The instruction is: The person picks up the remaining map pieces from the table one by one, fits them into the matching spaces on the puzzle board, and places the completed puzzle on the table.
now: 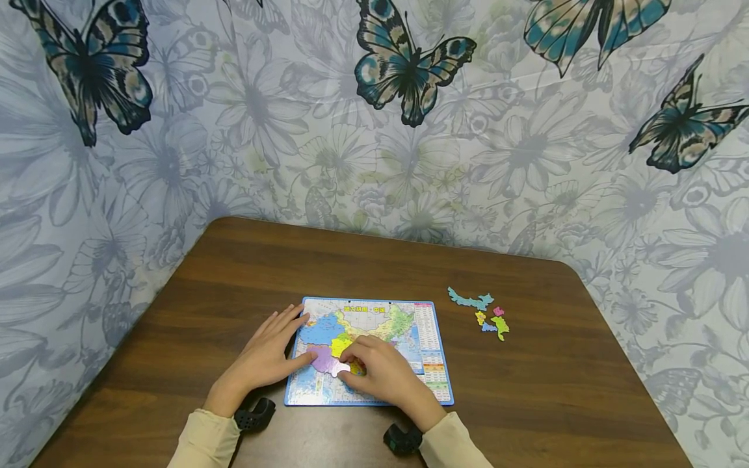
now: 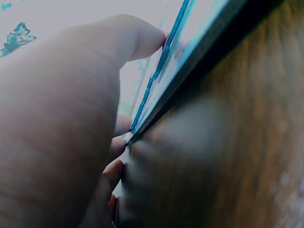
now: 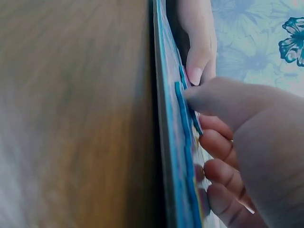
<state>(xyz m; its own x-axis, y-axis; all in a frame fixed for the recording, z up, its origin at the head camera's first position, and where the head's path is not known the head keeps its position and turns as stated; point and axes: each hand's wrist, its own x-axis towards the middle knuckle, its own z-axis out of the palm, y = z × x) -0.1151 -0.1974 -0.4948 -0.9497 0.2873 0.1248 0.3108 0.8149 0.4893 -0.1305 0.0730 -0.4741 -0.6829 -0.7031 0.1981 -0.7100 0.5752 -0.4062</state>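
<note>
A map puzzle board (image 1: 374,398) with a blue rim lies on the table, partly filled with coloured pieces. My left hand (image 1: 266,354) is spread at its left edge, fingers straight. Its thumb presses on the purple piece (image 1: 320,359). Over the lower middle of the board, my right hand (image 1: 380,370) has its fingers bent and pinches a white puzzle piece (image 1: 339,368) between thumb and fingers, beside the purple one. A yellow piece (image 1: 339,344) and a blue piece (image 1: 322,330) sit above. In the right wrist view, the right thumb (image 3: 204,95) touches a raised piece's edge.
To the right of the board lie several loose pieces: a long light-blue one (image 1: 471,301), a green one (image 1: 500,326), and small pink, yellow and blue ones. The brown wooden table (image 1: 526,390) meets a butterfly-patterned cloth (image 1: 409,162) behind. Each wrist wears a black camera band.
</note>
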